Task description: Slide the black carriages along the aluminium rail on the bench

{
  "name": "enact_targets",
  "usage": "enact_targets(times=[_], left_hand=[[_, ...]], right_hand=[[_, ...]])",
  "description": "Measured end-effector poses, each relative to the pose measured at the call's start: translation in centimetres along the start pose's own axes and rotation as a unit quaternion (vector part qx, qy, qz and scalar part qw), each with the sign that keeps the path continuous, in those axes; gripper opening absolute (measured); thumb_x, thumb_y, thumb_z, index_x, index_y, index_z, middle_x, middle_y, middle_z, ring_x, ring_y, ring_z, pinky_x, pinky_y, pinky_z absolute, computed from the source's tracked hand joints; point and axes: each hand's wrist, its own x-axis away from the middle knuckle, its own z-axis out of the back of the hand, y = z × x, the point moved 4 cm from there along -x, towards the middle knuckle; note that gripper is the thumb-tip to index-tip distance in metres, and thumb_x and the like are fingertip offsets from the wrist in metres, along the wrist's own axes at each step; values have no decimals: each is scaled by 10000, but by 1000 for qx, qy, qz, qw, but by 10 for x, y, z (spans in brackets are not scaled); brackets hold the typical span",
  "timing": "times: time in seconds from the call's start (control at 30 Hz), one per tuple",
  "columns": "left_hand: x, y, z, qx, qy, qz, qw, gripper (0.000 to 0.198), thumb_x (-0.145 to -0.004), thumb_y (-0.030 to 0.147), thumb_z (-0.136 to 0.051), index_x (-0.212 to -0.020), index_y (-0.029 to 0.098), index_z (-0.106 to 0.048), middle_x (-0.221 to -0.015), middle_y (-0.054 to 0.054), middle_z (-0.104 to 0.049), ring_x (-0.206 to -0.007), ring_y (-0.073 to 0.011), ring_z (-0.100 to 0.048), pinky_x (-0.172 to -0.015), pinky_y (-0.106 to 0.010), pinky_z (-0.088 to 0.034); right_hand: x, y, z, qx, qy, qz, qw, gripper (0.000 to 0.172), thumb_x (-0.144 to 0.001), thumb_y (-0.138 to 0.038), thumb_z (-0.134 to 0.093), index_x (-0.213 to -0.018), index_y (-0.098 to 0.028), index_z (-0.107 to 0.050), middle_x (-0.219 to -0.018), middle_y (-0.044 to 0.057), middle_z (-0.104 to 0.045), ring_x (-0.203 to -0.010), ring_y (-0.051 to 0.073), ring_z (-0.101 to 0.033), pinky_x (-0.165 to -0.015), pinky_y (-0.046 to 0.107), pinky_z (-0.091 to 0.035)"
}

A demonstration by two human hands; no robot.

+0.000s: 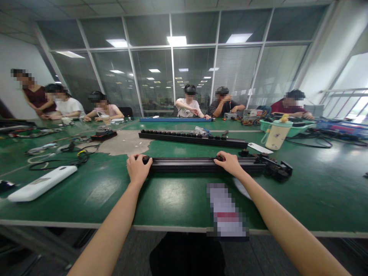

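Observation:
In front of me a long black rail (pixel 184 165) with a channel along its top lies across the green table. My left hand (pixel 138 168) is curled at the rail's left end, thumb and fingers closed on a small black part (pixel 146 159). Further right along the rail, my right hand (pixel 230 163) pinches another small black part (pixel 220 157) at the rail's top. The exact kind of these parts is hard to make out. Several loose black parts (pixel 278 169) sit by the rail's right end. Behind it lies a second black rail (pixel 189 139) with a row of black pieces on top.
A white oblong case (pixel 43 184) and cables (pixel 83 153) are at left. A phone-like slab (pixel 228 211), blurred out, overlaps the front edge. A cream tumbler (pixel 277 134) and green basket (pixel 301 128) stand at right. Several people sit across, one with a blue bar (pixel 175 119).

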Motion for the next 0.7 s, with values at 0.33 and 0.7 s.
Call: enact_targets(times=[0.33, 0.7], left_hand=[[1, 1, 1, -2, -3, 3, 1000, 386, -879, 460, -630, -1113, 184, -765, -1263, -165, -569, -1212, -353, -512, -1108, -461, -428], [0, 0, 0, -2, 4, -1, 1000, 376, -878, 462, -620, -1088, 186, -764, -1253, -167, -576, -1204, -353, -514, -1098, -466, -434]], right_hand=[[0, 2, 0, -7, 6, -5, 1000, 277, -832, -454, -594, -947, -224, -697, -843, 52, -709, -830, 241, -619, -809, 346, -364], [0, 4, -2, 0, 21, -2, 1000, 237, -820, -424, -592, -912, -231, -695, -845, 54, -712, -850, 250, -624, -819, 355, -368]])
